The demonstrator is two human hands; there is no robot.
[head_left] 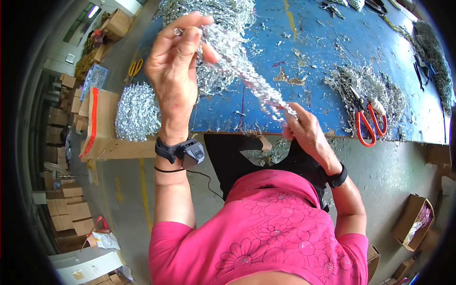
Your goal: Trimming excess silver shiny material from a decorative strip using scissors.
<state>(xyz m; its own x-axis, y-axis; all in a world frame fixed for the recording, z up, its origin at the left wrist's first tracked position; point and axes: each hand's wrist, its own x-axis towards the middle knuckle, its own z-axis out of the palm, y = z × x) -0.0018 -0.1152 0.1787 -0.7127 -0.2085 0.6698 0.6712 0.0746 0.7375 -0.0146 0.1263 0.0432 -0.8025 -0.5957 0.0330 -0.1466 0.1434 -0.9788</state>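
Note:
My left hand is raised over the near edge of the blue table, pinching the top end of a silver tinsel garland. The garland slants down to the right, blurred, into my right hand, which grips its lower end at the table's front edge. A black band with a small camera sits on my left wrist, and a black band is on my right wrist. A heap of the same silver tinsel lies on the table behind my left hand.
Red-handled scissors lie on a tinsel pile at the right. A cardboard box full of silver tinsel stands left of the table, yellow-handled scissors beyond it. More cardboard boxes line the floor at left and lower right.

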